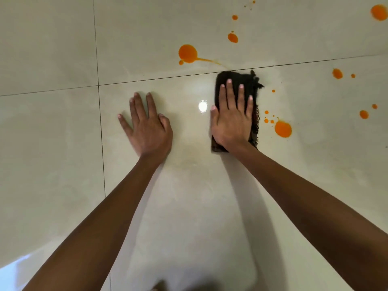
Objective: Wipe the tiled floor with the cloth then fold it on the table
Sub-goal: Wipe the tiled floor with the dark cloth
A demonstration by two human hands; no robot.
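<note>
A dark brown folded cloth (249,80) with frayed edges lies flat on the glossy cream tiled floor (52,143). My right hand (232,120) presses down on it, palm flat and fingers spread, covering most of the cloth. My left hand (147,127) rests flat on the bare tile to the left, fingers apart, holding nothing. Orange spills dot the floor: a large blob with a streak (187,53) just beyond the cloth, and another blob (283,129) close to the cloth's right edge.
More orange drops are scattered at the top right (379,12) and right (337,73). Dark grout lines (98,85) cross the floor. A faint wet smear shows on the tile between my hands. No table is in view.
</note>
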